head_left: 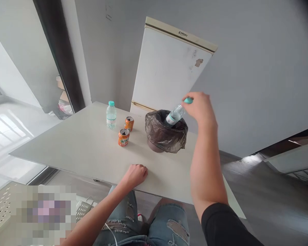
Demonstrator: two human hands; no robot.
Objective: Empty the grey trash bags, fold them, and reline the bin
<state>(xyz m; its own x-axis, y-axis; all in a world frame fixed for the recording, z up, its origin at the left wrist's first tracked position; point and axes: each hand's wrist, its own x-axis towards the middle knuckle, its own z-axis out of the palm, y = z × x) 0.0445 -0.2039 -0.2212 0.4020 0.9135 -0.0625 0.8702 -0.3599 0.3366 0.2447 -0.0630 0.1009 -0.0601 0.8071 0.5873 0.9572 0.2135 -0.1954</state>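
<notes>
With my right hand (pixel 199 105) I grip a clear plastic bottle (pixel 176 114) by its turquoise cap. The bottle is tilted, its lower end inside the mouth of a small bin (pixel 155 146) lined with a dark plastic bag (pixel 166 136). What lies deeper in the bin is hidden. My left hand (pixel 136 175) rests on the near edge of the table, its fingers curled in a fist with nothing visible in them. Left of the bin stand two orange cans (pixel 123 138), their tops showing dark openings. Behind them a second clear bottle (pixel 111 116) with a turquoise cap stands upright.
The white table (pixel 74 143) reaches from the left side to below my right arm. Behind it are a white fridge (pixel 166 65) and a grey wall. A perforated plastic basket (pixel 2 205) is at the lower left, partly blurred out.
</notes>
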